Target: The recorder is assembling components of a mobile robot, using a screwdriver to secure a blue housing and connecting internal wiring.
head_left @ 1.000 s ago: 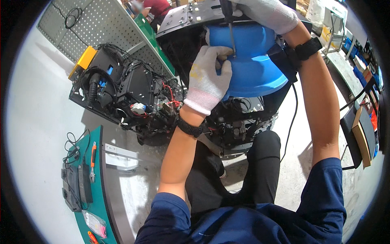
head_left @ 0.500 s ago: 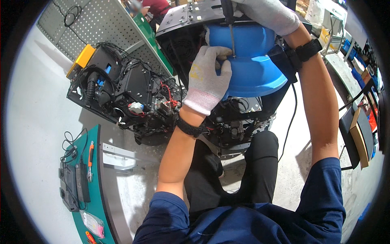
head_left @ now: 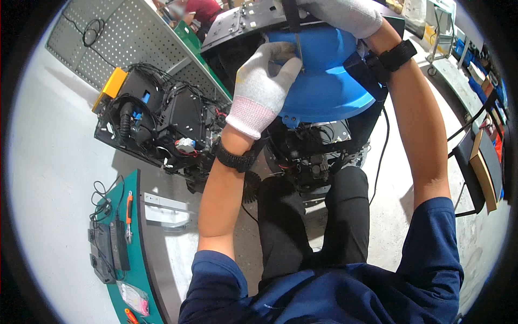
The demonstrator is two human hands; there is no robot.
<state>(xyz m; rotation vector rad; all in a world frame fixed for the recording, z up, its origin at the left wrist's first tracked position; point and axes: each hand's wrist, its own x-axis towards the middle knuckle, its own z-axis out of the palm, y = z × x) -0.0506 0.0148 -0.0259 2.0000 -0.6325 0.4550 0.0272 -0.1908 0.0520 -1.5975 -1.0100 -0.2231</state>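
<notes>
My right hand (head_left: 350, 15), in a pale work glove, is closed at the top edge around the dark handle of a screwdriver (head_left: 291, 16); part of its grip is cut off. The metal shaft points down at a blue moulded plastic part (head_left: 329, 92) in a black machine. My left hand (head_left: 264, 75), gloved alike, rests at the blue part's left side. Its thumb and forefinger are curved and apart, close to the shaft's lower end. Whatever lies at the screwdriver's tip is too small to make out.
Left of the machine stands another opened black unit (head_left: 172, 119) with exposed wiring and a yellow piece (head_left: 110, 89). A green-topped bench (head_left: 129, 216) at lower left carries power adapters (head_left: 116, 245) and an orange-handled tool (head_left: 129, 210). A black cable (head_left: 384, 146) hangs right. Another person (head_left: 202, 13) is beyond the perforated panel.
The view has shifted slightly. My left hand has drawn a little back from the shaft, its thumb and forefinger parting wider. My right hand still grips the screwdriver at the blue part.
</notes>
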